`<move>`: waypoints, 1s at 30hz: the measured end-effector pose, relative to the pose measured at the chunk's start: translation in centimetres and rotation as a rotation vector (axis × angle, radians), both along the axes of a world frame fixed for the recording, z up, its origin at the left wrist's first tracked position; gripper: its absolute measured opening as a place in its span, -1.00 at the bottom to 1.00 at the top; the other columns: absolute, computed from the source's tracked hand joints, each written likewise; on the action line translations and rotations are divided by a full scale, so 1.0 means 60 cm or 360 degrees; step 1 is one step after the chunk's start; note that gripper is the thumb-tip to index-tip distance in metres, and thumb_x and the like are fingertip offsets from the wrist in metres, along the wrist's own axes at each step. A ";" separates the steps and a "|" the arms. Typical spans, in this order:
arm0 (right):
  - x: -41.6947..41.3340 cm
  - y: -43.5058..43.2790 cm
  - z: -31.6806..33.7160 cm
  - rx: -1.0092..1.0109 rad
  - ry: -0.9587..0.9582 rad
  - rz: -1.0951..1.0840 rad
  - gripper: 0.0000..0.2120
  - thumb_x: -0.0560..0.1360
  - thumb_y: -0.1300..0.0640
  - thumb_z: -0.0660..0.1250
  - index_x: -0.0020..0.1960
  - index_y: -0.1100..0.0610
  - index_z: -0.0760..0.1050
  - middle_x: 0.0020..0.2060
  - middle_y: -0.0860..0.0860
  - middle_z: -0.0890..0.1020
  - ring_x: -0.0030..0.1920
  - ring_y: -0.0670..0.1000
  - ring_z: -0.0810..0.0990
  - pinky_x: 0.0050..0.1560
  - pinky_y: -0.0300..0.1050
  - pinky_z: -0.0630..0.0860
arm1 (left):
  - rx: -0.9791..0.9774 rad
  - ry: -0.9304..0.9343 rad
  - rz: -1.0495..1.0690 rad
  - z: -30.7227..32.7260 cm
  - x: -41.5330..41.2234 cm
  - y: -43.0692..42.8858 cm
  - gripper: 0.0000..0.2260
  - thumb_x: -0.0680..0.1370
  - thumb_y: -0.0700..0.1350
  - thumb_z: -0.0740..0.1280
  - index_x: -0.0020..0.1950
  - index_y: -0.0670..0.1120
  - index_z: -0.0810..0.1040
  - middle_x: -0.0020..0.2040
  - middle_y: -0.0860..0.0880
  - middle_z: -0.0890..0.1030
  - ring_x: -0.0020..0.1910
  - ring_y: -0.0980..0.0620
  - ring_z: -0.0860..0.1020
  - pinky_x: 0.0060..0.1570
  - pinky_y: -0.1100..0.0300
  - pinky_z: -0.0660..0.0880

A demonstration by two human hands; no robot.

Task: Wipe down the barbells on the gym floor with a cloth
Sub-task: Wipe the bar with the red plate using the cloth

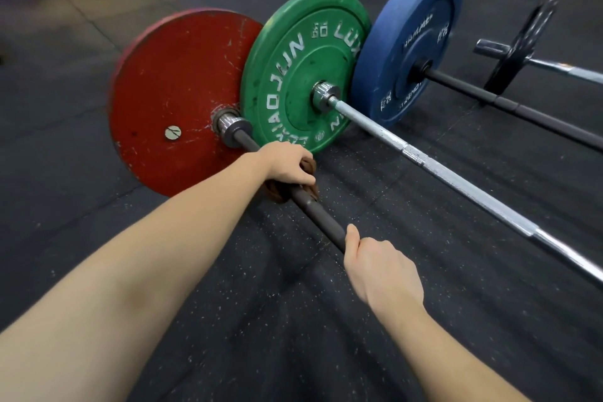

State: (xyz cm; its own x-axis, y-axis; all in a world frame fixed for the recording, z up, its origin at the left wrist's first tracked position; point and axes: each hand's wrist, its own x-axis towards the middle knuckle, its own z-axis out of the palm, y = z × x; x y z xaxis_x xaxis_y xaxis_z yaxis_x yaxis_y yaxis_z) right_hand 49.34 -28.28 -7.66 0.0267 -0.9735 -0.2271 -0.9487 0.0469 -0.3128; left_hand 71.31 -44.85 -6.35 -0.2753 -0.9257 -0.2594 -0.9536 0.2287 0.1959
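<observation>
Head view: your left hand gripped the rust-brown cloth round the dark steel barbell shaft, near the round red plate. Your right hand curled round the shaft closer in. Likely risk: loose cloth snagging the chrome collar.

Left hand wraps a brown cloth round the dark barbell; right hand grips it.

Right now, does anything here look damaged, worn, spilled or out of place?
The red plate on the nearest barbell is badly scuffed: white scratches and chipped paint, thickest near the hub. The green plate has fewer small marks. Nothing looks spilled or askew.
</observation>
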 end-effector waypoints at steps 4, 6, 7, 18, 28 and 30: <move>0.000 -0.001 -0.002 -0.0012 -0.0016 -0.0014 -0.45 0.71 -0.06 -0.19 0.13 0.07 0.57 -0.24 0.00 0.53 -0.22 0.15 0.49 -0.11 0.00 0.38 | -0.0018 0.0080 -0.0020 -0.007 0.013 0.002 -0.83 0.48 0.10 0.42 -0.01 0.06 0.59 -0.11 0.12 0.62 -0.07 -0.02 0.57 -0.13 0.12 0.40; -0.001 -0.002 -0.004 0.0001 -0.0035 -0.0031 -0.46 0.71 -0.05 -0.20 0.08 0.06 0.56 -0.22 0.01 0.57 -0.20 0.16 0.53 -0.10 0.01 0.40 | 0.0031 0.0163 -0.0021 -0.004 0.027 -0.007 -0.81 0.48 0.08 0.43 0.01 0.03 0.60 -0.09 0.08 0.65 -0.05 -0.03 0.59 -0.09 0.08 0.49; -0.001 -0.002 -0.006 -0.0005 -0.0064 -0.0050 -0.48 0.70 -0.03 -0.19 0.13 0.05 0.55 -0.21 0.01 0.57 -0.21 0.15 0.51 -0.11 0.00 0.40 | 0.0041 0.0208 0.0001 0.000 0.036 -0.013 -0.81 0.48 0.07 0.43 0.01 0.02 0.61 -0.07 0.06 0.65 -0.03 -0.04 0.60 -0.03 0.04 0.54; -0.002 -0.007 -0.007 -0.0036 0.0001 0.0010 -0.48 0.70 -0.04 -0.18 0.27 0.01 0.55 -0.24 -0.02 0.52 -0.24 0.12 0.47 -0.14 -0.02 0.36 | -0.0267 0.0017 0.0068 -0.011 0.033 -0.010 -0.72 0.52 0.20 0.37 0.13 0.08 0.57 0.01 0.06 0.60 0.02 -0.07 0.57 -0.05 0.10 0.44; 0.001 -0.001 -0.004 -0.0068 -0.0012 -0.0021 -0.46 0.70 -0.10 -0.18 0.06 0.05 0.56 -0.24 0.00 0.56 -0.27 0.12 0.48 -0.16 0.00 0.38 | -0.0132 0.0109 -0.0202 -0.017 -0.042 0.058 -0.58 0.52 0.42 0.27 -0.07 0.06 0.45 -0.20 0.14 0.54 -0.10 -0.04 0.52 -0.09 0.07 0.39; 0.001 -0.001 -0.003 -0.0055 -0.0015 -0.0036 -0.45 0.70 -0.13 -0.19 -0.10 0.06 0.50 -0.25 0.01 0.56 -0.22 0.15 0.51 -0.12 0.01 0.40 | -0.0073 0.0127 -0.0191 -0.011 -0.038 0.056 -0.44 0.50 0.54 0.13 -0.09 0.05 0.48 -0.15 0.09 0.61 -0.10 -0.01 0.57 -0.06 0.04 0.46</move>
State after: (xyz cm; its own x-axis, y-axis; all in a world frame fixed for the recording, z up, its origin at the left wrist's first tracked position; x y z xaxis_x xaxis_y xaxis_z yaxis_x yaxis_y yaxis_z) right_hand 49.38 -28.31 -7.86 0.0066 -0.9812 -0.1930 -0.9446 0.0572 -0.3232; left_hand 69.03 -41.48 -7.01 -0.4029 -0.8952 -0.1902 -0.9006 0.3508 0.2566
